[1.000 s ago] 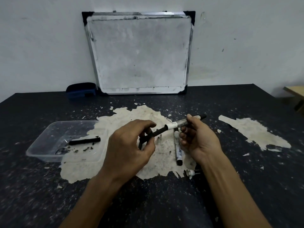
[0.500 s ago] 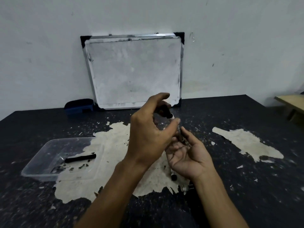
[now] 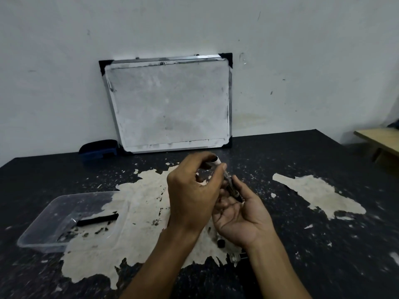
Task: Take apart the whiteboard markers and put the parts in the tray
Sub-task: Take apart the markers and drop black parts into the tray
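Note:
Both hands hold one whiteboard marker [image 3: 231,184] above the table's middle, tilted with its white end up and its dark end down. My left hand [image 3: 194,197] pinches the upper end at the fingertips. My right hand [image 3: 241,214] is palm up, its fingers closed around the lower barrel. A clear plastic tray [image 3: 43,225] sits at the left with one black marker part [image 3: 98,219] inside. A second marker [image 3: 220,243] lies on the table under my hands, mostly hidden. A small clear part [image 3: 235,258] lies beside my right wrist.
The table [image 3: 323,244] is dark with pale patches where the surface has peeled. A whiteboard [image 3: 170,104] leans on the wall at the back, a blue eraser [image 3: 98,148] to its left. A wooden surface [image 3: 380,139] juts in at the far right.
The marker went from nearly level to steeply tilted. My left hand rose and moved right onto its upper end. My right hand turned palm up. The view tilted upward.

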{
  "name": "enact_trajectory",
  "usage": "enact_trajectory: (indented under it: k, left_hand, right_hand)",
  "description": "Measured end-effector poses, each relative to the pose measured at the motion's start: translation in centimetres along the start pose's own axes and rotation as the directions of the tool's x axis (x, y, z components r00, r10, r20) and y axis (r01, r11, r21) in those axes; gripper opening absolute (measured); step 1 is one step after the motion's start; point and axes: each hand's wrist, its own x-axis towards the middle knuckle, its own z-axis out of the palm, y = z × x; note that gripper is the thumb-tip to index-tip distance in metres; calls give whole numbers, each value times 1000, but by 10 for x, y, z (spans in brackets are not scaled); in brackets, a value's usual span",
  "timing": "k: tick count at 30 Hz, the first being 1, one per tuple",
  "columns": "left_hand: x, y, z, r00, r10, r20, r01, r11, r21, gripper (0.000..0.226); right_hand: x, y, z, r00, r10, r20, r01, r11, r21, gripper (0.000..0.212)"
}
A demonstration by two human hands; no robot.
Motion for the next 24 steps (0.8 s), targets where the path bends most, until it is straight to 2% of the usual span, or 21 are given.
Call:
enact_trajectory:
  k: [4, 8, 10, 12, 14, 17, 20, 22, 24]
  left_hand:
    - [-5, -3, 1, 999, -23, 32, 23, 1000, 10, 19]
    - [-8, 1, -5, 997, -52, 51, 52, 999, 12, 34]
    - [-11, 3, -12, 997, -60, 46, 58, 998, 35, 27]
    - [-18, 3, -21, 991, -40, 125, 33, 998, 57, 10]
    - [-28, 1, -30, 939, -45, 341, 25, 998, 65, 4]
    - [-50, -2, -37, 749, -71, 658, -49, 986, 161, 23]
    - [-65, -4, -35, 629, -80, 773, -158, 961, 228, 40]
    - [-69, -4, -32, 604, -67, 794, -205, 950, 236, 38]
    - [-69, -5, -30, 618, -47, 785, -212, 951, 224, 34]
  right_hand:
    - [1, 0, -1, 1000, -6, -8, 5, 999, -32, 29]
    - [-2, -7, 0, 1000, -19, -22, 18, 999, -44, 24]
    - [-3, -14, -2, 998, -45, -38, 43, 998, -44, 20]
    - [-5, -23, -5, 994, -83, -67, 79, 996, -47, 18]
    - [-5, -30, -9, 987, -121, -101, 115, 991, -68, 18]
    - [-4, -37, -13, 979, -152, -138, 137, 984, -113, 17]
    - [-3, -38, -16, 975, -155, -158, 139, 984, -109, 16]
    - [-2, -38, -17, 973, -160, -168, 143, 983, -112, 18]
    - [-2, -37, -18, 971, -164, -172, 144, 982, -121, 16]
